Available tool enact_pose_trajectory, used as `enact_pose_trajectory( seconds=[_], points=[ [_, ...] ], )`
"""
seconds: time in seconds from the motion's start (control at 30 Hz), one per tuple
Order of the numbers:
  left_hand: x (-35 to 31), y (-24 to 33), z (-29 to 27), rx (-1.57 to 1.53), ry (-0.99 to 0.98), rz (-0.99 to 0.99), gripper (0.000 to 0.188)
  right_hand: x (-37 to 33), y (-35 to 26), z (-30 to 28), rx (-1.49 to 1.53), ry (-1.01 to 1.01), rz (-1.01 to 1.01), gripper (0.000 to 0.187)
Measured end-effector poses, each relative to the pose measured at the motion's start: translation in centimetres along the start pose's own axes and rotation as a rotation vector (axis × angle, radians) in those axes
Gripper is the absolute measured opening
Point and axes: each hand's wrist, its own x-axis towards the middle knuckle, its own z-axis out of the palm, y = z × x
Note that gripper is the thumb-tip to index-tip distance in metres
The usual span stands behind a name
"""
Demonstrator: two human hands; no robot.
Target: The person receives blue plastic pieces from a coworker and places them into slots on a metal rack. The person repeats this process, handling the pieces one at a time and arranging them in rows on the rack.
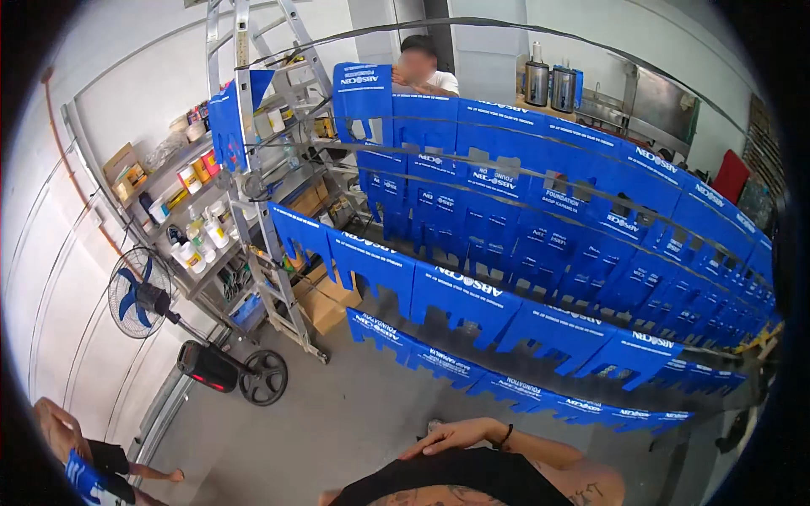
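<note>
My right hand [451, 437] lies flat against the front of my black top [447, 472], fingers stretched out and holding nothing. A dark band circles its wrist. My left hand is out of view. Ahead of me, rows of blue printed sheets with notched lower edges hang over stretched lines; the nearest low row [468, 295] is apart from my hand. Behind it, more blue sheets [540, 135] hang in several tiers.
An aluminium stepladder [245, 110] holds up lines at the left. Beyond it are shelves of bottles [202, 240], a fan [139, 291] and a black speaker [207, 367]. One person [430, 72] stands behind the sheets; another [93, 455], with blue cloth, is at lower left.
</note>
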Motion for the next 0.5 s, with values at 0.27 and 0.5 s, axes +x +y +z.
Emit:
enact_pose_trajectory(
  seconds=[0.27,0.5],
  points=[
    [-10.3,-15.8,0.1,-0.108,-0.024,-0.21,0.024,0.3,2.9,10.6,0.008,-0.111,-0.01,0.041],
    [-14.4,-19.3,0.2,-0.402,0.204,-0.127,0.026,-2.4,0.9,16.1,-0.007,-0.204,-0.12,0.039]
  ],
)
